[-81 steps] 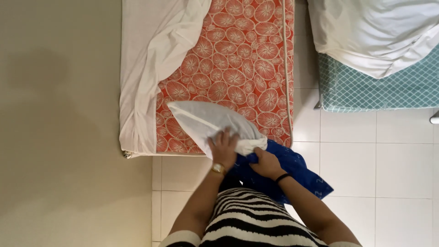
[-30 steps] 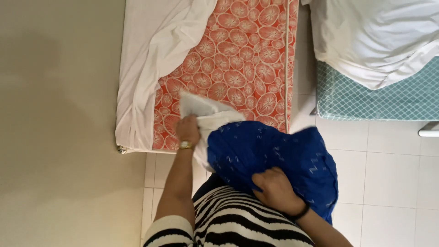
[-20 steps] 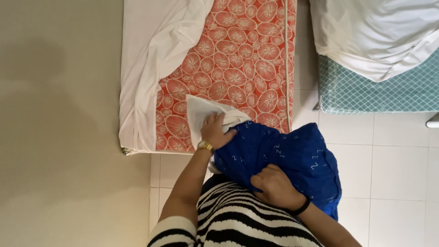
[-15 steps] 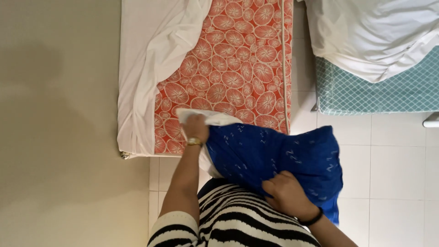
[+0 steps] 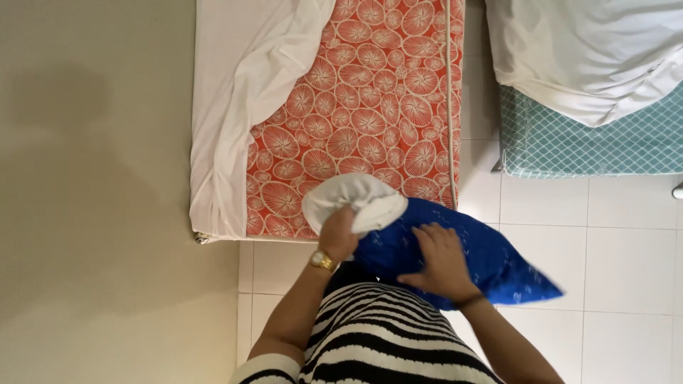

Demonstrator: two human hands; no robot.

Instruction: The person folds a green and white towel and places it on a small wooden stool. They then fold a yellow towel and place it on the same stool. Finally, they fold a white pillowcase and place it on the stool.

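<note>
Now | one white pillow, left hand gripping | one blue pillowcase, right hand flat, open

Soft, even indoor light fills the frame, bright on the white sheet and floor tiles without glare. A dim, diffuse shadow darkens the wall at the left (deepest upper left). Focus is fairly sharp, with slight blur on the pillow's right tip.

Your left hand grips the white pillow at the mattress edge; your right hand presses the blue pillowcase beside it.
</note>
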